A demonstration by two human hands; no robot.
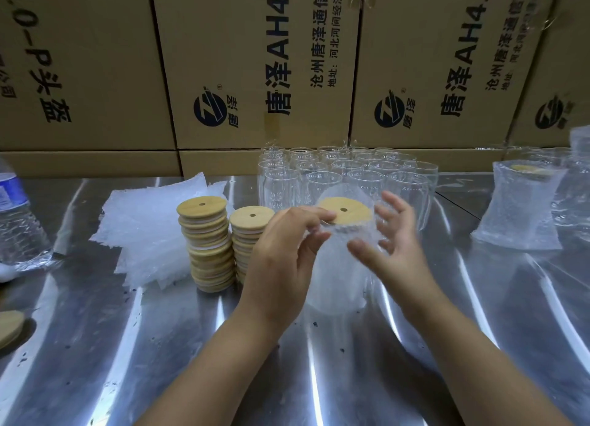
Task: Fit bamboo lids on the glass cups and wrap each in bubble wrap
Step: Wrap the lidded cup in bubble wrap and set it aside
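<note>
A glass cup in a bubble wrap sleeve [338,275] stands on the metal table in front of me, with a bamboo lid [346,211] on top. My left hand [284,253] pinches the sleeve's upper rim at the lid's left edge. On the right side of the sleeve, my right hand [391,234] has its fingers spread and touches the wrap. Two stacks of bamboo lids [207,243] [250,231] stand to the left. Several bare glass cups [338,173] are grouped behind. A pile of bubble wrap bags [150,231] lies at the far left of the lids.
Wrapped cups [523,208] stand at the right on the metal table [127,346]. A plastic water bottle [16,218] is at the left edge, with a loose bamboo lid [9,326] near it. Cardboard boxes [255,58] form a wall behind the table.
</note>
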